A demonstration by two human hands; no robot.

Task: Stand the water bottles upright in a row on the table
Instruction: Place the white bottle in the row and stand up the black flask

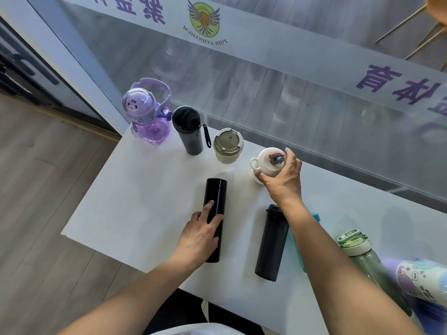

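The right hand [281,180] curls its fingers round the cap of the upright white bottle [267,163], which stands along the table's [135,201] far edge after the purple bear bottle [147,117], black tumbler [188,131] and cream cup [227,147], while the left hand [200,234] lays straight fingers on the lying black flask [216,197] mid-table.

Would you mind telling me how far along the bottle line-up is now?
Done: the purple bottle, black strap bottle and beige cup stand upright in a row near the far edge of the table. In hand: the right hand grips the white bottle, upright, next in line; the left hand rests on the lying black flask. Left: that flask, the grey bottle, green bottle and patterned bottle lie on their sides.
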